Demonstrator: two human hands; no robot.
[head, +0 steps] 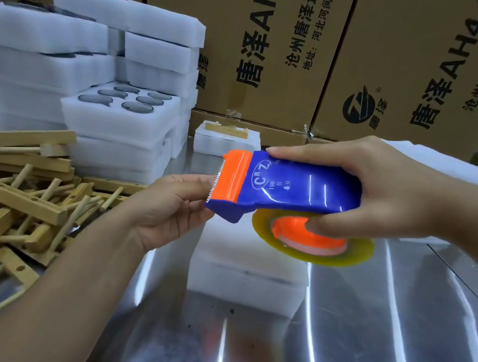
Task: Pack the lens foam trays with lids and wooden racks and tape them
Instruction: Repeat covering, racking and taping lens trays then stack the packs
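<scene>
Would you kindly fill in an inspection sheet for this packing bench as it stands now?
Surface: shiny metal table, streaked with light reflections.
Job's things: closed white foam pack at centre; stacked lens foam trays at left, the top one showing lenses; rack-topped pack at the back.
Clutter: loose heap of wooden racks at left.
Grippers: right hand grips the tape dispenser above the foam pack; left hand pinches at its blade end.
Cables: nothing seen.
Surroundings: printed cardboard boxes behind.
</scene>
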